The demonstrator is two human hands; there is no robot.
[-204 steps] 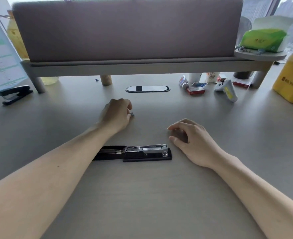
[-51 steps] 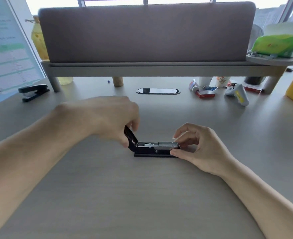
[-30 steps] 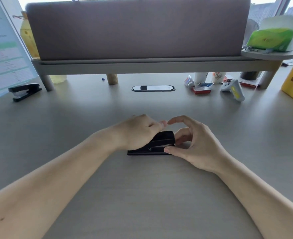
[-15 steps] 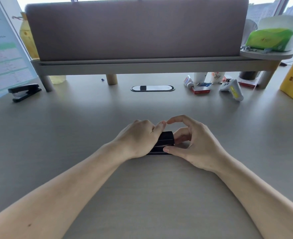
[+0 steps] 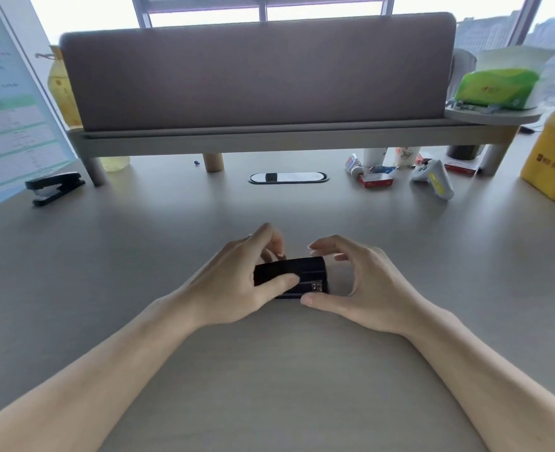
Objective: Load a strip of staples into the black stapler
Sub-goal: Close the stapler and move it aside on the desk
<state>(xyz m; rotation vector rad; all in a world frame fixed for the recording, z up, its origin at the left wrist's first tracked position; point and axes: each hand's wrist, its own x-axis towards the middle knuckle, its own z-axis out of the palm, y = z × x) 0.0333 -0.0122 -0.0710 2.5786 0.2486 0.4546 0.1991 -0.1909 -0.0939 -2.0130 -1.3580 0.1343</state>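
The black stapler (image 5: 305,276) lies closed on the desk (image 5: 269,370) at the centre, its metal front end facing right. My left hand (image 5: 246,282) wraps its rear half, thumb on the near side and fingers over the top. My right hand (image 5: 361,285) curves around the front end with fingers apart; its thumb rests on the desk by the stapler's base, and whether it touches the stapler I cannot tell. No staple strip is visible.
A second black stapler (image 5: 54,187) sits at the far left. A padded divider on a raised shelf (image 5: 256,76) spans the back. A red staple box (image 5: 375,181), small bottles, a white device (image 5: 436,177) and a yellow container (image 5: 553,161) stand at the back right.
The stapler's top arm was folded open earlier and my left hand swung it down shut. Since half a second ago my left hand's grip has shifted and my right fingers have spread.
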